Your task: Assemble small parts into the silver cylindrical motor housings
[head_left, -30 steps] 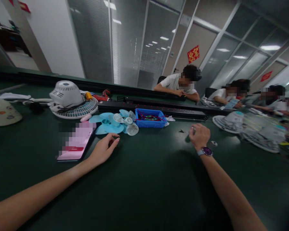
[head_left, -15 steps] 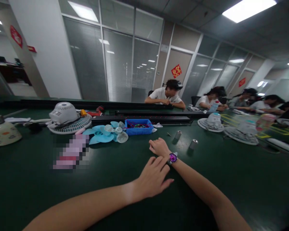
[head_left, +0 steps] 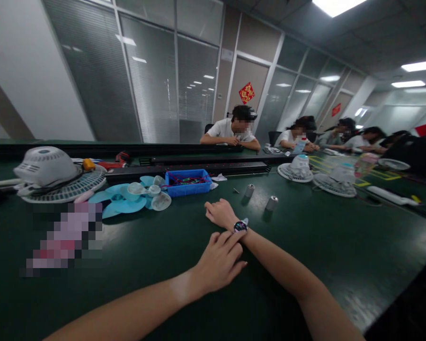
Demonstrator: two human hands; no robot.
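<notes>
My right hand (head_left: pixel 219 213) lies on the dark green table (head_left: pixel 341 246), fingers loosely curled with nothing in them. A wristwatch (head_left: pixel 240 226) sits on its wrist. My left hand (head_left: pixel 218 263) rests with fingers extended, its fingertips touching the right wrist at the watch. Two small metal cylinders (head_left: pixel 249 190) (head_left: pixel 271 202) stand on the table just beyond the right hand. Blue fan blades (head_left: pixel 124 199) and clear caps lie to the left.
A blue bin (head_left: pixel 187 183) of wires stands behind the blades. A white fan motor on its grille (head_left: pixel 53 175) is at far left; a pink phone (head_left: pixel 66 239) lies near it. More fan grilles (head_left: pixel 298 170) sit to the right. Several people sit across the table.
My right hand left the small cylinders and drew back to the middle. My left hand came over from beside the phone and now touches the right wrist. The view tilted upward.
</notes>
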